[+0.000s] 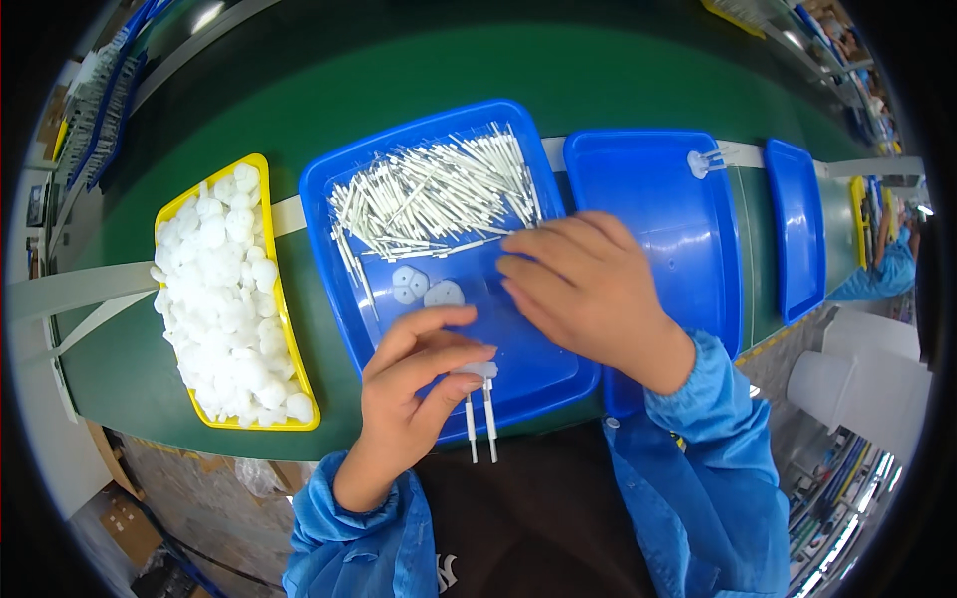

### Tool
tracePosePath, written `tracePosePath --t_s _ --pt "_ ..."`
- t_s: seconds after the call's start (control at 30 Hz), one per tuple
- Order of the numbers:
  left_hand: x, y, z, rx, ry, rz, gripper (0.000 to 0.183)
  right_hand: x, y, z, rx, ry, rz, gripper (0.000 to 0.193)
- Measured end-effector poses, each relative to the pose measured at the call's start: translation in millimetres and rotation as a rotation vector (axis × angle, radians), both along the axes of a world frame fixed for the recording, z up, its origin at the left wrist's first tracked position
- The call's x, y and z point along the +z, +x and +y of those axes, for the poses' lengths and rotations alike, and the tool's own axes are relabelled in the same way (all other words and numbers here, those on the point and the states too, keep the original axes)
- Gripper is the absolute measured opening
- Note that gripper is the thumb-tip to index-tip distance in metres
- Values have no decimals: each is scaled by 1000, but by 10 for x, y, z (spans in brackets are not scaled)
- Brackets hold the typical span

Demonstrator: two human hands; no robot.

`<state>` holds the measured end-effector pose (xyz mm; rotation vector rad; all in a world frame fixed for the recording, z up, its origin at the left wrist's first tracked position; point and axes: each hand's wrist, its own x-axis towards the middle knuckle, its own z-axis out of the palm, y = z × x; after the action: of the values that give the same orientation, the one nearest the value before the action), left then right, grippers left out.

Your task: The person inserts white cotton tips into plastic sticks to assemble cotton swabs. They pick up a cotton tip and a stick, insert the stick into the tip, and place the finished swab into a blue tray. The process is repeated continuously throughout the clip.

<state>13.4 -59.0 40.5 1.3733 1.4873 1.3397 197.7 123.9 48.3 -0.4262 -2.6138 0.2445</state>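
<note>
My left hand (404, 394) pinches a small white plastic disc (480, 370) above the near edge of a blue tray (543, 384). Two thin white rods (490, 424) stick out of that disc toward me. Over the tray's right side is my right hand (593, 299), its fingers drawn together beside the near edge of a heap of loose white rods (439, 194). Whatever sits between those fingertips is too small to make out. Two loose white discs (409, 284) lie between my hands on the tray floor; the one farther left shows small holes.
On the left stands a yellow tray (297, 374) heaped with white discs. A second blue tray (653, 214) on the right carries a disc fitted with rods (701, 162) in its far corner. Beyond it lies a narrower-looking blue tray (797, 229). Another person (892, 264) is at far right.
</note>
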Motion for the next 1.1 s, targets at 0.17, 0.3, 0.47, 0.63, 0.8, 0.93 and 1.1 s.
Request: tracePosePath --t_s 0.17,0.3,0.47,0.63,0.8,0.93,1.1 --pt "69 -41 -161 15 -232 -143 28 -240 -374 -6 70 205 -193 14" --pt "-45 -109 -275 100 -153 -204 38 -269 -268 34 -34 49 -195 12" --pt "-21 -90 -135 108 -182 -139 68 -197 -165 -63 -81 39 -251 13" --pt "-78 -133 -79 58 -219 -86 69 -127 36 -153 -62 56 -295 12" --pt "-123 -60 19 121 -221 -197 57 -101 23 -177 -31 -3 -256 12" --pt "-125 -6 32 169 -210 -195 52 42 148 -247 -58 -530 -36 19" --pt "-40 89 69 163 -191 -197 55 -36 128 -458 -59 -554 141 22"
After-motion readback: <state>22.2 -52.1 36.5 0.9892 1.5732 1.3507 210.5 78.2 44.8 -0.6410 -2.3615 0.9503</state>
